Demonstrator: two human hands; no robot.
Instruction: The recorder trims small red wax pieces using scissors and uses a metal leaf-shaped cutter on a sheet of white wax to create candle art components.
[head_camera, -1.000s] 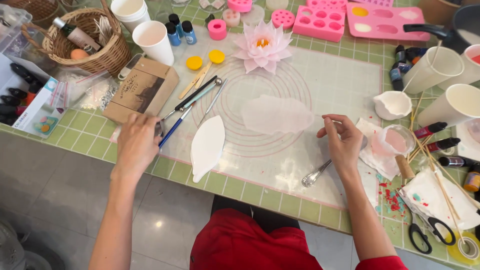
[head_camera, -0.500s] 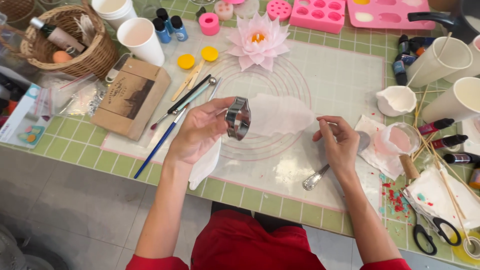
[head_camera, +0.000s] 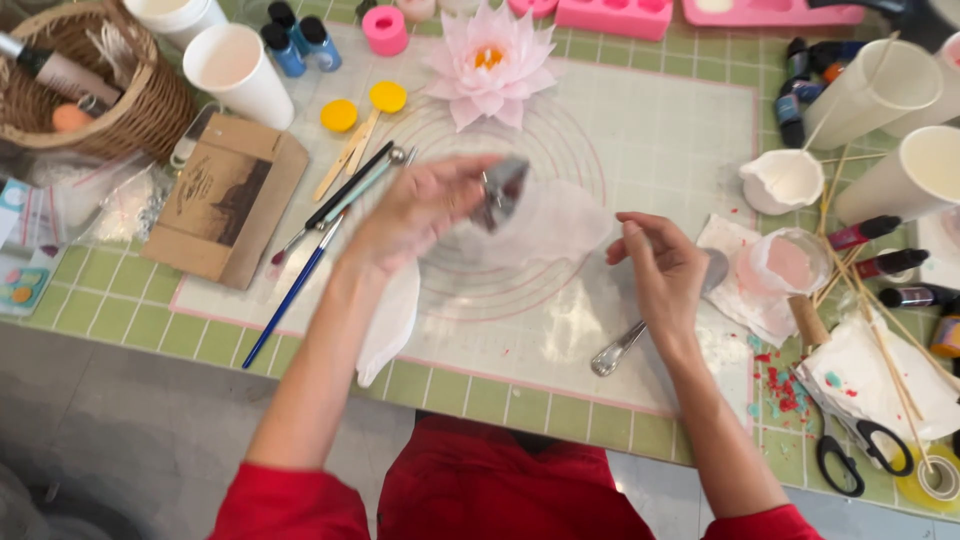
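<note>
A spoon (head_camera: 628, 345) lies on the mat (head_camera: 640, 150) under the right hand (head_camera: 662, 272), whose fingers curl loosely by the edge of a thin white sheet (head_camera: 555, 225). The left hand (head_camera: 425, 210) pinches a metal cutter (head_camera: 503, 188) above that sheet. Farther off sits a pink flower (head_camera: 490, 62)

— How is the left hand (head_camera: 425, 210) posed?
— It is raised above the work surface, forearm bare and angled up from the lower left, fingers curled and pinched shut around a small object.
— And the right hand (head_camera: 665, 270)?
— It hovers opposite, wrist bent, fingers loosely curled inward with thumb and forefinger nearly meeting; both red sleeves show below.
</note>
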